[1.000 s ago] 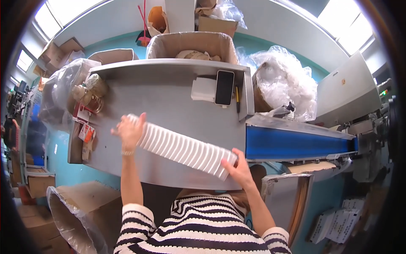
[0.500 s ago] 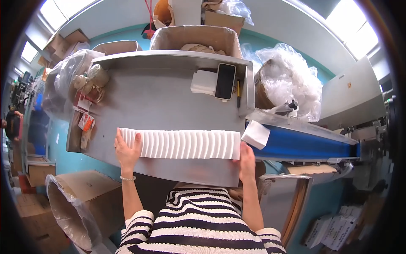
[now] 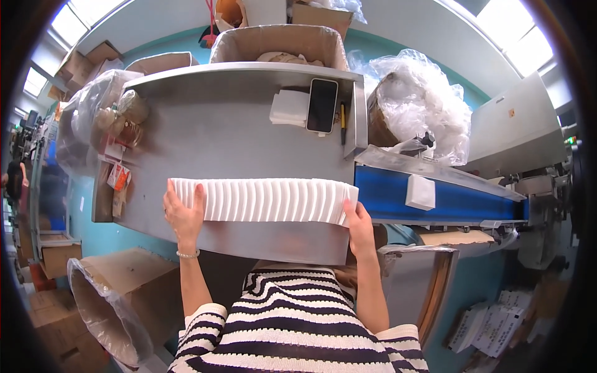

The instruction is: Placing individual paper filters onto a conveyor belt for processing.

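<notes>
A long row of folded white paper napkins (image 3: pixel 267 200) stands on edge, side by side, across the front of the grey metal table (image 3: pixel 211 137). My left hand (image 3: pixel 185 211) is closed on the row's left end, thumb on the near side. At the other end, my right hand (image 3: pixel 359 225) grips the last napkins, which bend slightly under the thumb. Beyond that hand, a single white napkin stack (image 3: pixel 421 192) lies flat on the blue conveyor belt (image 3: pixel 385 193), apart from my fingers.
Near the table's back right lie white napkins (image 3: pixel 289 107), a phone (image 3: pixel 322 105) and a yellow-black pen (image 3: pixel 342 123). Jars (image 3: pixel 127 118) and a small orange-white packet (image 3: pixel 118 177) line the left wall. Bagged plastic (image 3: pixel 423 105) bulges behind the belt. A lined carton (image 3: pixel 112 304) stands at lower left.
My right hand has come up onto the row's right end and now grips it. The white stack on the belt lies farther right, flat. My left hand keeps its hold.
</notes>
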A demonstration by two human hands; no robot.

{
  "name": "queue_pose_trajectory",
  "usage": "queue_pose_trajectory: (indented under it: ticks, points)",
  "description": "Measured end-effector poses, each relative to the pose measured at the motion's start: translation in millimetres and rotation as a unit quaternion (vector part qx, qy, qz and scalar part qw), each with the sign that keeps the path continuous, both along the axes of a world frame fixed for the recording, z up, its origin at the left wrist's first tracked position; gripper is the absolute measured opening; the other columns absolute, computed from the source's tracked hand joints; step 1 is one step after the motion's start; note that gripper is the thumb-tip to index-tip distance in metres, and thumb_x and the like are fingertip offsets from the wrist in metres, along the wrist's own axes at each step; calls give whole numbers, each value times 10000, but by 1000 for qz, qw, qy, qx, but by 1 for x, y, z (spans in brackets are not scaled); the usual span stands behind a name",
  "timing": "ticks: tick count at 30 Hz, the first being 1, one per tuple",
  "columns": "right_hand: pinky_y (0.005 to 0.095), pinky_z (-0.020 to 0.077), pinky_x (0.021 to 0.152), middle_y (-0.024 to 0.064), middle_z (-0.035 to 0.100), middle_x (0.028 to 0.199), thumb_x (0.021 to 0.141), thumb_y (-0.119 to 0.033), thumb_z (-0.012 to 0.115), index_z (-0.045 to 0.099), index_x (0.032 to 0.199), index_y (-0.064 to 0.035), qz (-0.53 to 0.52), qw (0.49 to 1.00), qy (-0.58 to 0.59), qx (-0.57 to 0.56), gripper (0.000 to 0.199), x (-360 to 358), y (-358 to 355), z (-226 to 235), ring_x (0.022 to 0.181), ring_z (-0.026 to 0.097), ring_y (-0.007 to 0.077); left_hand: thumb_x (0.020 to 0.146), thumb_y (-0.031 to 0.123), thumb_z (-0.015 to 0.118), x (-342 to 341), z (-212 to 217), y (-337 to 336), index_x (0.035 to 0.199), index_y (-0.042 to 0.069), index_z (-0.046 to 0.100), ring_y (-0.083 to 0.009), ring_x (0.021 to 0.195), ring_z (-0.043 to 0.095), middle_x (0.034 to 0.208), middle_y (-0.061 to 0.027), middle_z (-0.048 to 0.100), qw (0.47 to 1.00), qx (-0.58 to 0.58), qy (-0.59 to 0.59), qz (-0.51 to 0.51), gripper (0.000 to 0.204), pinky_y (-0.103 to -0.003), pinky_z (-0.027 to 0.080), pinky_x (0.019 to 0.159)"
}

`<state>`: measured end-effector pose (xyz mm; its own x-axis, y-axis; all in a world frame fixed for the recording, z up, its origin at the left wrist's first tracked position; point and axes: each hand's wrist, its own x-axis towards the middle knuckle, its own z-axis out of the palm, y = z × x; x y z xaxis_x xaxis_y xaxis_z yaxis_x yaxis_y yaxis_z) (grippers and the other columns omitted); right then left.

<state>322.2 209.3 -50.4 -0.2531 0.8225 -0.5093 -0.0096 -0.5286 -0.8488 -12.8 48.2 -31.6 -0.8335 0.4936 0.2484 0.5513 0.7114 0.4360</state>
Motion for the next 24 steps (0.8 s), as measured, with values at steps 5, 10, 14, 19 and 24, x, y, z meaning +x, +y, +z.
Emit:
queue_pose_trajectory:
  ticks: [5, 10, 14, 19, 24]
  points:
    - [314, 522, 625, 82, 631, 1034, 907, -136, 584, 528, 1207, -15, -50, 993, 46, -96, 328, 28, -13, -9, 846, 624, 181, 835, 592, 606, -1, 0, 4, 1389, -24, 373, -395, 1208, 459, 1267, -231, 497, 1000, 7, -9, -15, 860, -505, 362, 1001]
    - [234, 488, 728, 69, 623, 980, 934, -351, 617, 547, 1170, 19, -58, 998, -1, 3, 444, 13, 3, -3, 830, 594, 124, 831, 560, 636, 1, -5, 6, 1380, -34, 379, -398, 1183, 473, 1244, -239, 504, 999, 32, -9, -40, 849, -499, 385, 985]
    - [213, 440, 708, 16, 616, 989, 943, -334, 602, 568, 1132, -13, 27, 996, -53, 64, 374, -11, -9, 7, 833, 546, 71, 830, 546, 646, 4, -4, 6, 1377, -35, 379, -396, 1180, 474, 1250, -234, 497, 999, 45, 1, -7, 842, -497, 386, 986]
    - [327, 562, 750, 69, 630, 992, 944, -144, 563, 557, 1074, 3, -102, 994, 31, -31, 196, 25, -11, -3, 861, 634, 167, 832, 553, 640, 8, -4, 11, 1372, -45, 381, -386, 1178, 476, 1263, -231, 484, 1000, 22, -2, -16, 846, -480, 395, 984]
    - [234, 453, 665, 67, 610, 1018, 930, -358, 626, 543, 1155, 14, -7, 993, -113, 45, 443, -3, -1, 4, 787, 552, 100, 830, 551, 645, 13, -2, 15, 1368, -44, 388, -386, 1184, 473, 1262, -231, 486, 998, 48, -4, -37, 842, -475, 392, 989]
